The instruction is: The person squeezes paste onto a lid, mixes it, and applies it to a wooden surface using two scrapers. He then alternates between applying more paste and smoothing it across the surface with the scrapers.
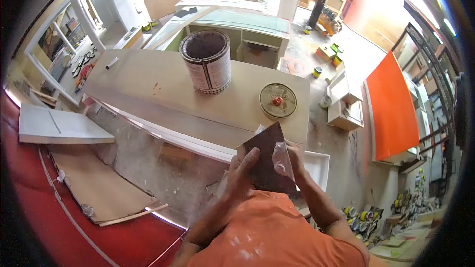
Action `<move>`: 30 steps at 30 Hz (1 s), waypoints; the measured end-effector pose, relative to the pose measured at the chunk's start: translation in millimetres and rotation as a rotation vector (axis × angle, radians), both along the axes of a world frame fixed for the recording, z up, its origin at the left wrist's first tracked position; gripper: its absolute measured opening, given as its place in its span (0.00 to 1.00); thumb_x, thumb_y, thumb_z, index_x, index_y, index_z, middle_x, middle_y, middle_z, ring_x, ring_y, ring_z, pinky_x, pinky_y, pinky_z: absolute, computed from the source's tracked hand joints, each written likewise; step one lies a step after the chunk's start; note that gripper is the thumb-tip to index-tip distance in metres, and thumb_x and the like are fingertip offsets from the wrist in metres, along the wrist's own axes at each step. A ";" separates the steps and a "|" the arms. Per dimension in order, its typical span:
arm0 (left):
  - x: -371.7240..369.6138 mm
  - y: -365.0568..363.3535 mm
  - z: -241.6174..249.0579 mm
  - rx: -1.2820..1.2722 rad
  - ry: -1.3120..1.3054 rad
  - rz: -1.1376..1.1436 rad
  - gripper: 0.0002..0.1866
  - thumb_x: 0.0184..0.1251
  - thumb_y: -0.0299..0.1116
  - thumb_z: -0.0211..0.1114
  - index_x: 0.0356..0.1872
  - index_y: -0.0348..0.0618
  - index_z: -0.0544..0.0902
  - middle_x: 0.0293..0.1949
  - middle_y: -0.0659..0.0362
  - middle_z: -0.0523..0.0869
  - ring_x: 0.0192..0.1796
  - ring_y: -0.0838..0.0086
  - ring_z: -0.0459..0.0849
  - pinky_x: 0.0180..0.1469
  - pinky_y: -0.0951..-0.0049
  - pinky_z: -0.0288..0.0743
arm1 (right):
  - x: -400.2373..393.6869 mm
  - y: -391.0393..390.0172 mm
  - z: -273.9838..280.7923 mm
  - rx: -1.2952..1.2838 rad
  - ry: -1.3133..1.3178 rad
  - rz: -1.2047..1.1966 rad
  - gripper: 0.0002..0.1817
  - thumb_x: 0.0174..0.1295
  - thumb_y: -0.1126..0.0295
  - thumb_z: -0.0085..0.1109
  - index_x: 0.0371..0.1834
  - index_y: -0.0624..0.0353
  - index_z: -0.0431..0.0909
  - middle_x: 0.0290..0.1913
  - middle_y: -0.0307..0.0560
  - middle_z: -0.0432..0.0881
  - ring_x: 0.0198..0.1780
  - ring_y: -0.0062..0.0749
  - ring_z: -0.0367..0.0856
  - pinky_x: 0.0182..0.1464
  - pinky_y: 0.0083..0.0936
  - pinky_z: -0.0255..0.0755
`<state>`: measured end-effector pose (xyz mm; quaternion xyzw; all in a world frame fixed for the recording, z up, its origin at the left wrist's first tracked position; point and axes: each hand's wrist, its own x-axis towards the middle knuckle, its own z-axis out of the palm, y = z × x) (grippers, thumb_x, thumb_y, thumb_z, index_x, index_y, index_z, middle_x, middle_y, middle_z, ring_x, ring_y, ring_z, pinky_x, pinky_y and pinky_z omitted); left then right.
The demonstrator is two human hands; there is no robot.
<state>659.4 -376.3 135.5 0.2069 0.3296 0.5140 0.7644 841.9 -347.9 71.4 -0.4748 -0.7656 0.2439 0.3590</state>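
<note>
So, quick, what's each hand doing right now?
Left hand: closed on the dark board, thumb on its face.
Right hand: at the board's other edge; fingers mostly hidden, grip can't be told.

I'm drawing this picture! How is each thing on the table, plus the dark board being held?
Bucket: open, upright
Round lid: lying flat, off the bucket
Red lump: resting on the lid
Small tube-like thing: lying down
Dark board: held
Left grip: closed on the board
Right grip: holding its right side
</note>
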 end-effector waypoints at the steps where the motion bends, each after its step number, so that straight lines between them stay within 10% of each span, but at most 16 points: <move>1: 3.6 4.0 -6.3 0.012 -0.008 -0.006 0.21 0.68 0.42 0.61 0.54 0.36 0.75 0.44 0.54 0.84 0.46 0.69 0.85 0.51 0.66 0.81 | -5.9 -11.9 24.0 0.041 0.077 -0.110 0.18 0.59 0.79 0.59 0.54 0.61 0.79 0.61 0.62 0.76 0.60 0.50 0.78 0.62 0.33 0.73; 3: 8.6 13.2 -30.7 -0.073 -0.341 0.119 0.21 0.69 0.42 0.60 0.54 0.36 0.76 0.43 0.55 0.84 0.44 0.70 0.84 0.48 0.68 0.80 | -7.6 -29.6 34.4 0.088 0.148 -0.199 0.17 0.57 0.80 0.60 0.51 0.62 0.80 0.60 0.61 0.77 0.60 0.50 0.79 0.61 0.33 0.74; 6: 2.9 9.6 -32.4 -0.029 -0.185 0.094 0.19 0.71 0.40 0.58 0.54 0.37 0.76 0.42 0.57 0.84 0.41 0.73 0.84 0.44 0.72 0.80 | -8.8 -61.2 17.8 0.108 0.688 0.072 0.17 0.56 0.81 0.61 0.51 0.61 0.80 0.60 0.60 0.77 0.61 0.50 0.78 0.61 0.33 0.74; 11: -10.1 -1.1 -62.4 0.075 -0.053 0.082 0.18 0.71 0.40 0.58 0.52 0.37 0.76 0.40 0.60 0.83 0.39 0.76 0.84 0.41 0.76 0.79 | -12.9 -12.6 33.2 0.262 -0.164 -0.122 0.22 0.56 0.82 0.61 0.55 0.56 0.80 0.62 0.58 0.76 0.62 0.49 0.77 0.62 0.30 0.73; 15: -16.9 5.2 -76.2 0.060 -0.240 0.053 0.16 0.70 0.39 0.60 0.51 0.38 0.76 0.39 0.60 0.83 0.38 0.77 0.83 0.40 0.75 0.79 | -17.0 -50.9 29.6 0.288 0.268 -0.086 0.18 0.64 0.77 0.57 0.57 0.54 0.80 0.63 0.56 0.75 0.65 0.39 0.74 0.66 0.30 0.69; 16: -14.7 4.1 -66.1 0.034 -0.176 0.093 0.17 0.70 0.39 0.60 0.51 0.37 0.76 0.39 0.60 0.83 0.38 0.76 0.83 0.41 0.74 0.79 | -20.6 -76.1 34.8 -0.302 0.900 0.001 0.18 0.65 0.77 0.58 0.59 0.54 0.78 0.65 0.59 0.73 0.64 0.41 0.75 0.64 0.31 0.71; 17: -12.5 -3.3 -59.0 -0.011 -0.103 0.114 0.17 0.70 0.38 0.60 0.52 0.37 0.76 0.40 0.59 0.83 0.39 0.75 0.83 0.41 0.74 0.79 | -36.4 -76.1 38.4 0.197 0.275 0.095 0.21 0.62 0.77 0.60 0.60 0.55 0.77 0.65 0.62 0.72 0.65 0.46 0.74 0.65 0.32 0.70; 19: -9.4 -7.3 -39.9 0.049 -0.096 0.101 0.19 0.69 0.38 0.60 0.54 0.36 0.75 0.42 0.58 0.83 0.40 0.73 0.83 0.41 0.73 0.79 | -42.2 -52.5 -8.8 -0.100 0.588 -0.129 0.23 0.59 0.78 0.61 0.61 0.56 0.77 0.65 0.59 0.72 0.68 0.51 0.70 0.68 0.34 0.66; 20: -10.0 -10.5 -29.1 0.049 -0.062 0.155 0.19 0.69 0.38 0.60 0.55 0.36 0.74 0.42 0.58 0.83 0.41 0.73 0.83 0.41 0.72 0.79 | -35.0 -31.9 1.0 0.245 0.261 -0.102 0.24 0.58 0.79 0.59 0.60 0.56 0.77 0.66 0.57 0.72 0.67 0.54 0.71 0.69 0.34 0.64; 23: -17.1 -12.2 -32.9 0.052 -0.034 0.207 0.21 0.68 0.39 0.61 0.56 0.37 0.73 0.42 0.58 0.82 0.41 0.73 0.83 0.41 0.72 0.80 | -10.4 -10.4 -3.8 0.055 -0.118 -0.033 0.22 0.59 0.80 0.57 0.59 0.59 0.78 0.65 0.55 0.74 0.63 0.56 0.75 0.67 0.35 0.66; 27: -31.3 -1.6 -70.8 0.031 -0.188 0.172 0.18 0.68 0.40 0.60 0.53 0.38 0.75 0.41 0.58 0.83 0.41 0.74 0.84 0.42 0.71 0.81 | -22.9 -36.5 15.1 -0.552 1.477 -0.379 0.16 0.67 0.71 0.55 0.55 0.66 0.75 0.48 0.54 0.84 0.49 0.41 0.83 0.51 0.35 0.78; 30: -29.3 -1.3 -68.7 -0.026 -0.320 0.159 0.15 0.70 0.38 0.58 0.49 0.39 0.77 0.40 0.56 0.84 0.40 0.74 0.84 0.41 0.71 0.81 | 5.4 -75.3 -25.8 -1.055 1.909 0.548 0.25 0.62 0.57 0.59 0.54 0.66 0.74 0.38 0.53 0.83 0.30 0.34 0.82 0.34 0.31 0.78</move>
